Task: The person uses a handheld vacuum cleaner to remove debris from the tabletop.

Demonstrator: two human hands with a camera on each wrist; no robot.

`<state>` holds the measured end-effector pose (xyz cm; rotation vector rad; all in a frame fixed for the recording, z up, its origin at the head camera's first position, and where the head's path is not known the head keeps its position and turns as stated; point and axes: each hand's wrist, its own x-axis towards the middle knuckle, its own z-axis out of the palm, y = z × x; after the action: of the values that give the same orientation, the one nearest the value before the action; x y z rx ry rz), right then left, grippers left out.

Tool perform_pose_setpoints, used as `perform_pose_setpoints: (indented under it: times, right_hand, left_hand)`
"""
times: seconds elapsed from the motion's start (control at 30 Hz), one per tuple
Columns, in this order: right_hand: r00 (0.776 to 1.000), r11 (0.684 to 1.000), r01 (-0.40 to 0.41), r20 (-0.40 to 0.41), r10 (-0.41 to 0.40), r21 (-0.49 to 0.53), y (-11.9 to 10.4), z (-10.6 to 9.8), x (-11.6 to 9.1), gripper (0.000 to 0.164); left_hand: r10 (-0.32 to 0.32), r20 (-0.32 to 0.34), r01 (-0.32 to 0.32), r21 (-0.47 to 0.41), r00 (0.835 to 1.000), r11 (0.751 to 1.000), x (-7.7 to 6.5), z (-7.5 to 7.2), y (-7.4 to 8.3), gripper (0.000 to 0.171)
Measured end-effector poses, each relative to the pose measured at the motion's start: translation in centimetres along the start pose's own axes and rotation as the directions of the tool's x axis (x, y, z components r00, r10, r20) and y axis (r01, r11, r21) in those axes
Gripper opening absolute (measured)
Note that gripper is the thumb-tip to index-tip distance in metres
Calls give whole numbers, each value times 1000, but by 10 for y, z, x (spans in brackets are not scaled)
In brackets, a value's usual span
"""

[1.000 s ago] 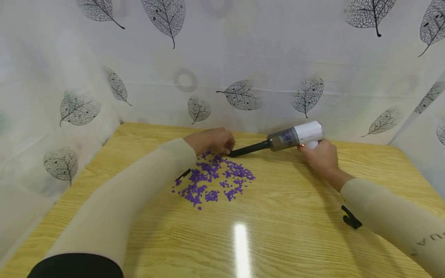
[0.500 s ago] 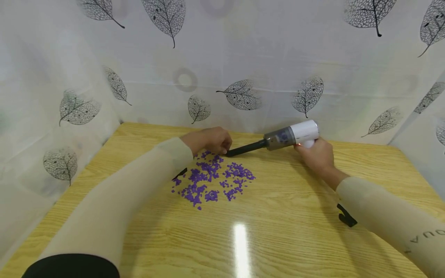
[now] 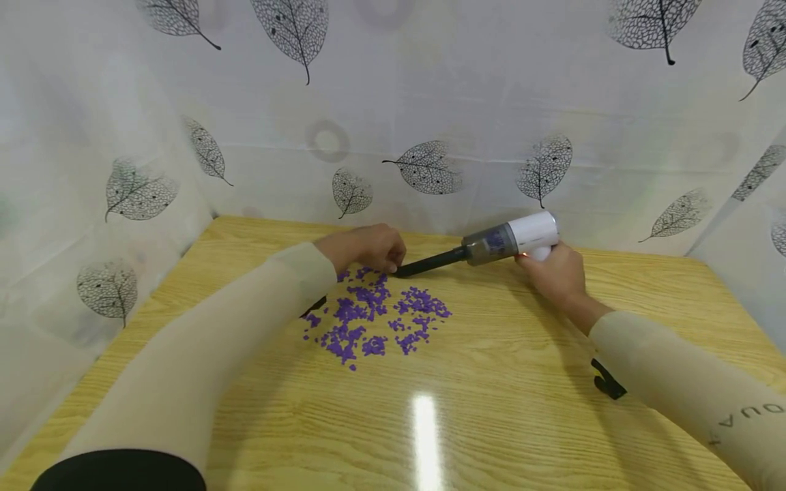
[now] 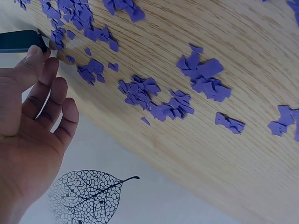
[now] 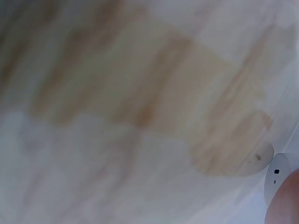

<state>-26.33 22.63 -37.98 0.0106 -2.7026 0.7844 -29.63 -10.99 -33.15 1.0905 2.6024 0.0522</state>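
Note:
In the head view my right hand (image 3: 560,274) grips the handle of a white handheld vacuum cleaner (image 3: 533,230), whose smoky see-through dust cup (image 3: 491,244) has purple bits inside. Its black nozzle (image 3: 432,262) points left and down to the table. At the nozzle's tip, my left hand (image 3: 379,247) pinches the end between thumb and finger; the left wrist view shows the other fingers (image 4: 70,114) loosely bent. Torn purple paper scraps (image 3: 370,298) lie scattered in front of the left hand. The right wrist view is blurred, with part of a finger (image 5: 286,200) at its edge.
The wood-grain table (image 3: 503,382) ends at the back against a pale curtain (image 3: 467,102) printed with leaf skeletons. More curtain hangs along both sides. Small black straps (image 3: 608,380) show beneath the sleeves. Light glares on the table's front middle.
Both hands and the vacuum cleaner have shifted slightly left, the nozzle tip moving along the back of the scraps. Fewer scraps show near the tip; the front scraps have not moved.

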Motion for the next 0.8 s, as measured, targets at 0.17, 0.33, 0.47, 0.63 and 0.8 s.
perform_pose_setpoints:
  times: [0.17,0.33,0.47,0.63,0.8]
  right_hand:
    - [1000,1000,-1,14,1,-1,-2,0,-1,47]
    - [1000,1000,-9,23,9,5,-3,0,-1,49]
    - [1000,1000,-12,21,12,12,-4,1,-1,50]
    - [1000,1000,-6,11,5,14,-5,3,0,48]
    - [1000,1000,12,3,-12,16,-7,6,0,47]
  left_hand:
    - [-13,7,13,2,1000,1000,-2,0,-1,6]
    - [-10,6,10,-8,1000,1000,-4,-1,-1,6]
    - [-8,2,8,-15,1000,1000,-4,0,-2,6]
    - [-16,12,16,-26,1000,1000,-5,1,-5,6]
    - [-21,19,21,-27,1000,999,-7,2,-8,6]
